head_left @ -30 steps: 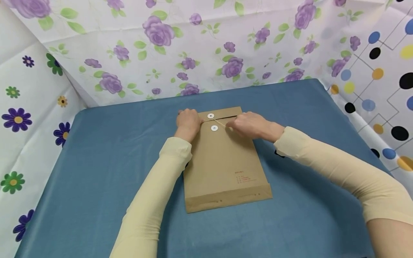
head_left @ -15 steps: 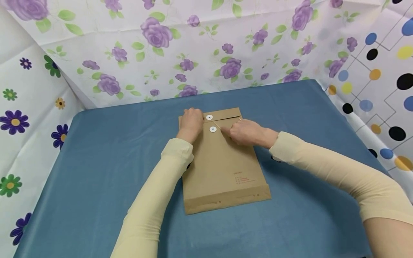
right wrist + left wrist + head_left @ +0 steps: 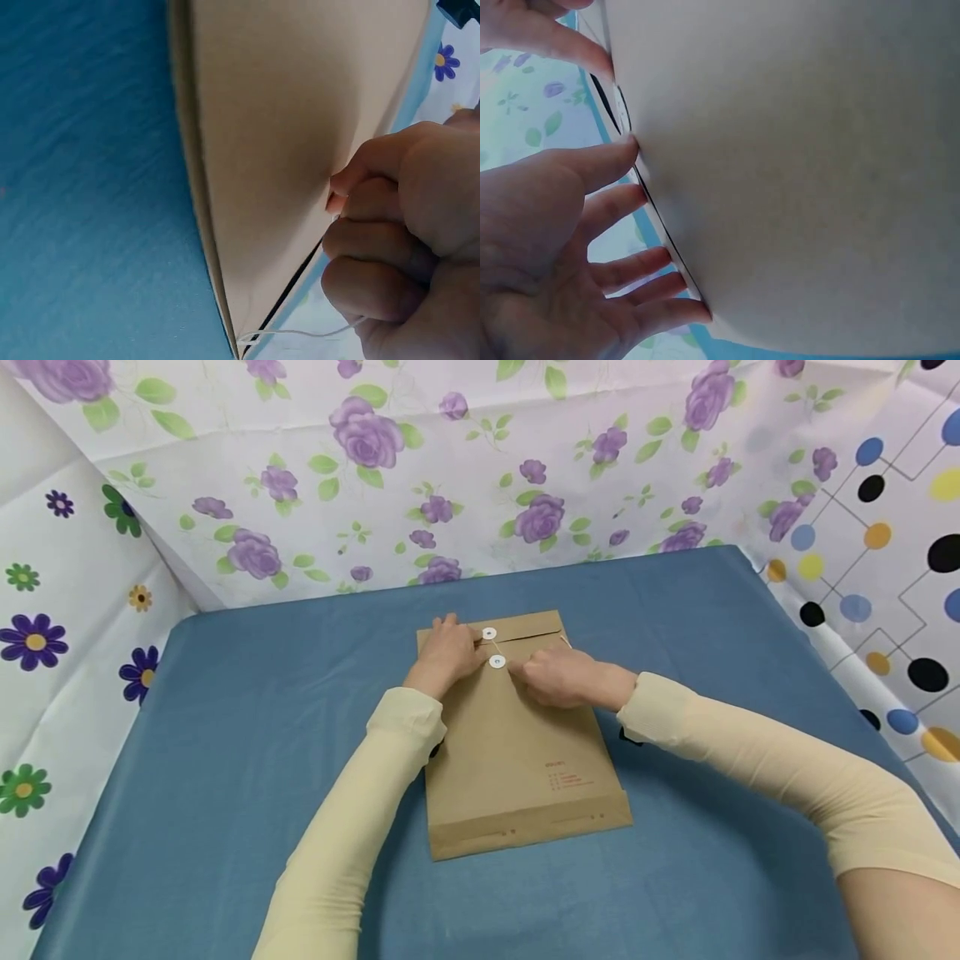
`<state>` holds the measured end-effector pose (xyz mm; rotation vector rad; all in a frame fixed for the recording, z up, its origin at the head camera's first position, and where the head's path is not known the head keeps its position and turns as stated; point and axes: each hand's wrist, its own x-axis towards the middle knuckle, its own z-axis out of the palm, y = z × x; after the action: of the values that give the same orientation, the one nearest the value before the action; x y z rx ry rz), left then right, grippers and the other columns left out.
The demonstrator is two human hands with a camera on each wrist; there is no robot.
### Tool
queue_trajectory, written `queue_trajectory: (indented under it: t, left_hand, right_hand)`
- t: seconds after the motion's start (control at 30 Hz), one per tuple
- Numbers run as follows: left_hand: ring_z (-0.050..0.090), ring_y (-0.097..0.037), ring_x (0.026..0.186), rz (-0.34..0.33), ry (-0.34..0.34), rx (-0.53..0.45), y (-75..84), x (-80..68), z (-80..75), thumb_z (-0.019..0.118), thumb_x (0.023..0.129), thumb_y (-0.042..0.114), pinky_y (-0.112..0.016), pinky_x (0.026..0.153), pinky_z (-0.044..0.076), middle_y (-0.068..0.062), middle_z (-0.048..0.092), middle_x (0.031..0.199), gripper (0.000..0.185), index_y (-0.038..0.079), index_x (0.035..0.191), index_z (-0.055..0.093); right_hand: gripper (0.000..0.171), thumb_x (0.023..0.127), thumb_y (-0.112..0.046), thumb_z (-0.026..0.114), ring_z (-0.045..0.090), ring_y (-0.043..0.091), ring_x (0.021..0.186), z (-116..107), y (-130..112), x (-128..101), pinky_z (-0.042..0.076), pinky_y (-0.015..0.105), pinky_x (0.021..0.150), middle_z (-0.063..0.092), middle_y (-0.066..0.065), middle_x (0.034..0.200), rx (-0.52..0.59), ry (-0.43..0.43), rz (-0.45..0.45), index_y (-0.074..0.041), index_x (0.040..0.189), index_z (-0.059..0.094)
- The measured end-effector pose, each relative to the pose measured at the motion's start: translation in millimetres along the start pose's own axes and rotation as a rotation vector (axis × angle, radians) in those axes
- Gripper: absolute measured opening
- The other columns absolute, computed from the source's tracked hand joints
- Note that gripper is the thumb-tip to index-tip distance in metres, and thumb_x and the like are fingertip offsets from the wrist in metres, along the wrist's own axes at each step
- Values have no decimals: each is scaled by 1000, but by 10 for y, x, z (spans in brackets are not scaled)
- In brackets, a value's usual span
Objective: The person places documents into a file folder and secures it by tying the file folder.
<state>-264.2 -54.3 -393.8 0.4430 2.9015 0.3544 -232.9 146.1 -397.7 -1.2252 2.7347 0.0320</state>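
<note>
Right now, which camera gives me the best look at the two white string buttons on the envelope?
The head view: both white buttons show between the left hand and right hand on the envelope. The left wrist view catches only one, edge-on; the right wrist view shows just the string.

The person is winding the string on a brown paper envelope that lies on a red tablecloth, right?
Not quite: the flat brown paper envelope lies on a blue tablecloth, not a red one, as the head view shows. The right hand does pinch the thin pale string by the round white buttons.

brown envelope (image 3: 517, 752), blue tablecloth (image 3: 225, 760), purple-flowered backdrop (image 3: 450, 477)
</note>
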Motion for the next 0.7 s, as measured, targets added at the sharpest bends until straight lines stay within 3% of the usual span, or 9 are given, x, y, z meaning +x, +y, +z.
queue_trajectory:
  t: [0.17, 0.33, 0.53, 0.63, 0.7]
  left_hand:
    - [44, -42, 124, 5, -55, 10, -22, -18, -34, 55, 105, 35, -49, 106, 39, -26, 47, 141, 48, 16, 150, 56]
    - [42, -43, 127, 6, -77, 24, -22, -23, -58, 59, 104, 40, -49, 105, 40, -27, 46, 144, 50, 16, 148, 59]
    - [40, -43, 136, 25, -108, 56, -65, -23, -56, 60, 103, 45, -49, 111, 37, -23, 48, 150, 56, 17, 152, 54]
    - [34, -43, 144, 22, -138, 40, -103, -55, -82, 60, 103, 45, -50, 116, 33, -23, 40, 158, 61, 19, 157, 46]
    - [31, -43, 148, 17, -156, 18, -140, -73, -102, 61, 102, 43, -51, 117, 32, -23, 35, 161, 63, 19, 158, 44]
  right_hand:
    - [10, 101, -7, 57, 65, 29, 68, -19, 0, 27, 50, 42, 61, 60, 10, 72, 96, -18, -5, -10, 106, 65]
    - [13, 101, -5, 56, 53, 19, 60, 1, -57, 55, 43, 35, 58, 54, 3, 67, 195, 24, -27, -9, 91, 64]
    - [21, 97, 0, 55, 53, 13, 57, 53, -291, 23, 43, 28, 56, 63, 3, 72, 300, 133, 98, -6, 84, 70]
    - [23, 93, 2, 55, 58, 14, 59, 72, -377, -3, 47, 29, 56, 69, 5, 74, 315, 204, 161, -4, 84, 75]
    - [23, 94, 1, 55, 59, 14, 61, 69, -412, 15, 49, 30, 57, 69, 5, 76, 307, 205, 178, -5, 85, 76]
